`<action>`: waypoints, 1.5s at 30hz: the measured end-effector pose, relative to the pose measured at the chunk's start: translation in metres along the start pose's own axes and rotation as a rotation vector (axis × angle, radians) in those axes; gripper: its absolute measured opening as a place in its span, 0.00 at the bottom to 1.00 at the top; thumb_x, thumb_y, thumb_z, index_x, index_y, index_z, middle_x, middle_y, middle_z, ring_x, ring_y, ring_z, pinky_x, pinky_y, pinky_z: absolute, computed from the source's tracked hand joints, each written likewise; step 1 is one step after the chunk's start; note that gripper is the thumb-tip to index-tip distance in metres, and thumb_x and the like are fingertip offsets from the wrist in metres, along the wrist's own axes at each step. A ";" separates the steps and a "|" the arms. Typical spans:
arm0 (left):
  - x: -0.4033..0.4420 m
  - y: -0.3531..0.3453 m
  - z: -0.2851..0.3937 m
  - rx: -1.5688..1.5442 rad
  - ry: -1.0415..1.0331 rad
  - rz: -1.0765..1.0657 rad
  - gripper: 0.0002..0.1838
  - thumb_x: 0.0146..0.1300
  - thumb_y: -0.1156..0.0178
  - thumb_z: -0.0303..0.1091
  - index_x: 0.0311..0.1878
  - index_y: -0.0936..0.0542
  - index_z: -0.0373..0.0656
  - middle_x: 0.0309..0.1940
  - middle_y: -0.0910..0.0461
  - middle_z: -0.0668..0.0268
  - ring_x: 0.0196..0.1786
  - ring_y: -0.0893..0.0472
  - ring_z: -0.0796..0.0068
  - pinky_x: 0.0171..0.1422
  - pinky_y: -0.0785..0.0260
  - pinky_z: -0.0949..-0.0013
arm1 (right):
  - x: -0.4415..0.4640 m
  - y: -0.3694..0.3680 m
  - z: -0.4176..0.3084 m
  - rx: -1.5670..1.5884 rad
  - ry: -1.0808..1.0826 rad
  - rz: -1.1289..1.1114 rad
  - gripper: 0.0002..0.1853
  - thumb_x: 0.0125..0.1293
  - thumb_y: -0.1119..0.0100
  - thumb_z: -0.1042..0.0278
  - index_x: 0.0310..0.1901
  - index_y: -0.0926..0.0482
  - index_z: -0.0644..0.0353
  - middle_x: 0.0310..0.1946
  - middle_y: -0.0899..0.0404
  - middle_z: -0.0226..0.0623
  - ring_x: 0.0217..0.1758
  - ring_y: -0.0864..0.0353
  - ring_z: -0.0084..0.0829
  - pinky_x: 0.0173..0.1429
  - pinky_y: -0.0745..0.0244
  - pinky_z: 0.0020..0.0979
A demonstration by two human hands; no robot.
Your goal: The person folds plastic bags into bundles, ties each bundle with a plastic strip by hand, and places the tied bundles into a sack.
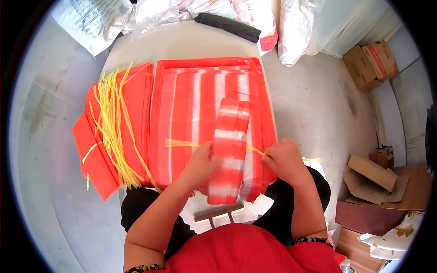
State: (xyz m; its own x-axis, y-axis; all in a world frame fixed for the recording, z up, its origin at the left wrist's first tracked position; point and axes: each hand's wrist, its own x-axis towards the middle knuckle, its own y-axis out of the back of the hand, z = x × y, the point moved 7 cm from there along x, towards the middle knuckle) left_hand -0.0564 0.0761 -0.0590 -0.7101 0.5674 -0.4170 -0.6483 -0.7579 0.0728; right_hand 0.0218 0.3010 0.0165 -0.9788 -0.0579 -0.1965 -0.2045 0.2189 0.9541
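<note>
A narrow folded bundle of red-and-white striped plastic bags (230, 150) lies on a flat stack of the same striped bags (182, 100). My left hand (201, 166) grips the bundle's left side, its fingertips blurred and partly hidden. A yellow tie strip (180, 143) passes under the bundle, with one end lying to the left, close to that hand. To the right, my right hand (284, 159) pinches the strip's other end between thumb and fingers. Beyond my left hand, many loose yellow strips (114, 123) lie across a pile of red sheets (136, 91).
A tied red bundle (93, 154) sits at the table's left edge. A black rolled package (227, 27) lies at the far edge of the table (150, 43), near white sacks (93, 22). Cardboard boxes (371, 66) stand on the floor at right.
</note>
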 end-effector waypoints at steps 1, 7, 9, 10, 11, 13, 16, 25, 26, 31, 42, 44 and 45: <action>0.001 0.001 -0.002 0.028 -0.018 0.026 0.27 0.70 0.35 0.27 0.69 0.29 0.30 0.59 0.16 0.52 0.60 0.16 0.67 0.64 0.23 0.64 | 0.001 0.003 -0.005 0.138 0.050 0.025 0.07 0.68 0.32 0.68 0.36 0.13 0.63 0.44 0.13 0.40 0.49 0.19 0.45 0.54 0.23 0.44; -0.002 0.001 0.009 0.190 -0.007 0.065 0.31 0.70 0.32 0.29 0.72 0.31 0.31 0.60 0.16 0.52 0.60 0.15 0.67 0.64 0.23 0.64 | 0.016 0.010 -0.053 0.640 0.358 0.202 0.08 0.73 0.38 0.69 0.43 0.12 0.64 0.51 0.13 0.44 0.53 0.17 0.45 0.60 0.23 0.41; -0.005 0.003 0.019 0.335 -0.057 0.139 0.33 0.70 0.30 0.32 0.73 0.31 0.32 0.61 0.16 0.50 0.60 0.14 0.62 0.64 0.22 0.61 | 0.026 0.008 -0.068 0.718 0.404 0.042 0.11 0.75 0.41 0.70 0.49 0.12 0.64 0.54 0.13 0.46 0.55 0.17 0.46 0.62 0.24 0.40; -0.009 0.003 0.026 0.422 -0.078 0.165 0.34 0.68 0.29 0.33 0.73 0.31 0.33 0.59 0.16 0.49 0.60 0.14 0.59 0.64 0.22 0.60 | 0.028 0.007 -0.071 0.749 0.414 0.074 0.12 0.76 0.42 0.70 0.53 0.13 0.64 0.55 0.14 0.46 0.55 0.17 0.47 0.62 0.24 0.41; -0.013 0.004 0.035 0.510 -0.099 0.190 0.35 0.67 0.28 0.34 0.73 0.30 0.34 0.58 0.16 0.49 0.59 0.14 0.55 0.63 0.22 0.58 | 0.030 0.002 -0.073 0.780 0.423 0.106 0.14 0.76 0.43 0.70 0.57 0.15 0.64 0.55 0.14 0.47 0.55 0.17 0.47 0.62 0.24 0.42; -0.021 0.006 0.049 0.652 -0.145 0.230 0.34 0.65 0.27 0.34 0.71 0.28 0.36 0.55 0.16 0.50 0.58 0.15 0.50 0.62 0.22 0.55 | 0.035 -0.003 -0.077 0.805 0.406 0.157 0.16 0.77 0.45 0.69 0.61 0.16 0.64 0.53 0.14 0.48 0.55 0.17 0.49 0.62 0.23 0.44; -0.026 0.013 0.057 0.780 -0.313 0.308 0.26 0.64 0.28 0.32 0.65 0.21 0.38 0.48 0.17 0.52 0.55 0.17 0.47 0.59 0.22 0.52 | 0.043 -0.011 -0.082 0.748 0.352 0.178 0.19 0.77 0.46 0.69 0.64 0.18 0.64 0.52 0.14 0.50 0.56 0.17 0.52 0.62 0.23 0.47; -0.019 0.034 0.044 1.246 -0.541 0.340 0.08 0.66 0.35 0.35 0.45 0.14 0.48 0.36 0.18 0.63 0.49 0.18 0.54 0.53 0.25 0.52 | 0.044 -0.005 -0.091 0.576 0.361 0.297 0.18 0.73 0.39 0.71 0.63 0.17 0.64 0.48 0.14 0.49 0.50 0.16 0.51 0.55 0.21 0.48; -0.021 0.034 0.039 1.235 -0.497 0.290 0.07 0.67 0.36 0.35 0.45 0.14 0.47 0.36 0.17 0.62 0.48 0.17 0.54 0.51 0.24 0.53 | 0.043 -0.004 -0.091 0.568 0.357 0.311 0.19 0.73 0.38 0.71 0.63 0.17 0.63 0.48 0.14 0.48 0.50 0.16 0.51 0.55 0.21 0.48; -0.045 0.041 0.048 0.685 -0.179 0.049 0.08 0.72 0.34 0.31 0.49 0.15 0.39 0.40 0.12 0.59 0.43 0.13 0.57 0.47 0.22 0.58 | 0.045 -0.013 -0.091 0.512 0.360 0.347 0.20 0.70 0.34 0.69 0.62 0.17 0.60 0.49 0.13 0.44 0.52 0.15 0.48 0.55 0.22 0.47; -0.047 0.023 0.076 0.173 -0.538 0.156 0.15 0.64 0.31 0.18 0.53 0.14 0.39 0.49 0.13 0.62 0.45 0.16 0.71 0.51 0.23 0.68 | 0.051 -0.020 -0.102 0.354 0.380 0.388 0.04 0.65 0.30 0.67 0.40 0.14 0.52 0.35 0.16 0.33 0.42 0.17 0.40 0.53 0.28 0.43; -0.046 0.020 0.080 0.270 -0.584 0.240 0.14 0.64 0.30 0.19 0.53 0.15 0.39 0.49 0.15 0.60 0.44 0.16 0.68 0.49 0.23 0.66 | 0.051 -0.017 -0.100 0.421 0.365 0.399 0.03 0.67 0.32 0.67 0.40 0.14 0.53 0.34 0.16 0.34 0.42 0.17 0.41 0.52 0.28 0.44; -0.043 0.020 0.078 0.328 -0.589 0.250 0.14 0.64 0.31 0.20 0.52 0.15 0.38 0.47 0.15 0.60 0.44 0.16 0.65 0.49 0.23 0.64 | 0.051 -0.017 -0.099 0.455 0.358 0.403 0.03 0.68 0.33 0.67 0.40 0.14 0.53 0.33 0.16 0.35 0.42 0.17 0.42 0.52 0.29 0.44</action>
State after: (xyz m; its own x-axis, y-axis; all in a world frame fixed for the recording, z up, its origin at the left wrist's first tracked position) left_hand -0.0599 0.0619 0.0310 -0.8181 0.5393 0.1995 -0.4303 -0.8044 0.4095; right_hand -0.0231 0.1975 0.0130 -0.9311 -0.1862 0.3136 0.1121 0.6721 0.7319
